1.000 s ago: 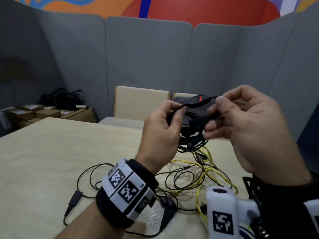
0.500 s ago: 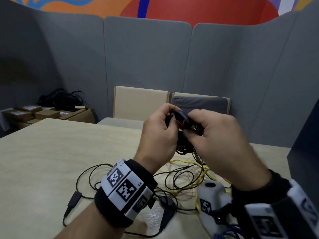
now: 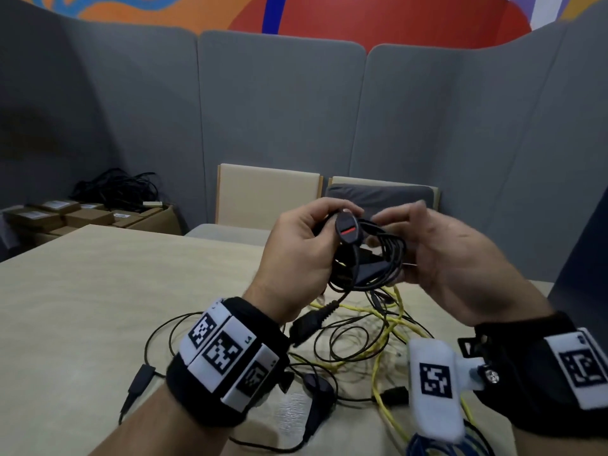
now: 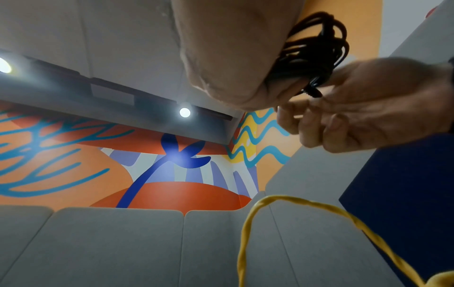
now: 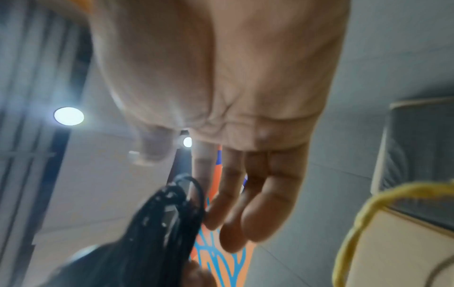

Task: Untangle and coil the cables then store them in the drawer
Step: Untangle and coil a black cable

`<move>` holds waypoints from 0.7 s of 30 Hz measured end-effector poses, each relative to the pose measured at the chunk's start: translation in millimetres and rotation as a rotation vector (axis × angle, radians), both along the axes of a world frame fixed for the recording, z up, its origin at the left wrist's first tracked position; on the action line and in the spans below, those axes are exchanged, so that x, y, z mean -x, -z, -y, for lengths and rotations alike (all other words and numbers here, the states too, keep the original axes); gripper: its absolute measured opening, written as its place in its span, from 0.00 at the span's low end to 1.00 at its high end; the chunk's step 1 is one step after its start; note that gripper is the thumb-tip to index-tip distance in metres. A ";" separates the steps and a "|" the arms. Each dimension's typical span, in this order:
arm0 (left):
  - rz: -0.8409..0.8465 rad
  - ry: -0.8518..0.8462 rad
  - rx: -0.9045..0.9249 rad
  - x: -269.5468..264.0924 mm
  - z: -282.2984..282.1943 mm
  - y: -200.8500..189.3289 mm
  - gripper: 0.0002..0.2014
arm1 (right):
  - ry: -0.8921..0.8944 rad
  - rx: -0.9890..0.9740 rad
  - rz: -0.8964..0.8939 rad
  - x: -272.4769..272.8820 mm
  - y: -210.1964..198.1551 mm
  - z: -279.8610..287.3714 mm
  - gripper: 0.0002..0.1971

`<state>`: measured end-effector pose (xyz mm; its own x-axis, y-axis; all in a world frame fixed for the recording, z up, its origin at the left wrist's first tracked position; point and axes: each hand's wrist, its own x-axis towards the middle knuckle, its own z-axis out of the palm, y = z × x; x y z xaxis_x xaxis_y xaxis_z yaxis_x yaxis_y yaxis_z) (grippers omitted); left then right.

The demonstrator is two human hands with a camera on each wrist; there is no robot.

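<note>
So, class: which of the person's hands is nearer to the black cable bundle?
Left. The left hand grips the black cable bundle; the right hand is beside it, fingers straight at its edge.

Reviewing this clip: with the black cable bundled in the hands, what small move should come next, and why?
Probably tuck the loose end into the coil. The left hand grips the black cable bundle above the table; its connector tail hangs, and the right hand is open beside it.
</note>
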<state>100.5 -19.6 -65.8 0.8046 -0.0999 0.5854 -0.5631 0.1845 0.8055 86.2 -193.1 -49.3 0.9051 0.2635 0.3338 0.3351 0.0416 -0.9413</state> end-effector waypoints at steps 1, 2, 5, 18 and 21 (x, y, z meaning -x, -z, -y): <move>-0.025 -0.015 0.008 -2.8 -0.8 1.3 0.11 | 0.027 0.056 0.067 3.3 -4.0 -0.2 0.32; -0.044 -0.029 0.012 -5.0 -1.4 2.0 0.11 | 0.086 0.158 0.164 8.1 -8.8 -0.6 0.34; -0.029 -0.122 -0.002 -9.7 -1.2 4.7 0.13 | 0.299 0.514 0.409 25.5 -22.2 -6.6 0.28; 0.118 -0.223 -0.156 -4.9 1.9 6.9 0.11 | 0.300 -0.005 0.328 31.9 -28.8 -23.2 0.15; 0.102 -0.215 -0.165 -3.6 5.5 9.2 0.10 | 0.349 0.107 0.346 29.7 -26.4 -23.5 0.10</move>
<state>104.1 -25.0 -75.0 0.7557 -0.0343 0.6540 -0.6545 -0.0766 0.7522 56.4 -169.6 -22.9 0.7860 0.0137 0.6181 0.6055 -0.2190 -0.7651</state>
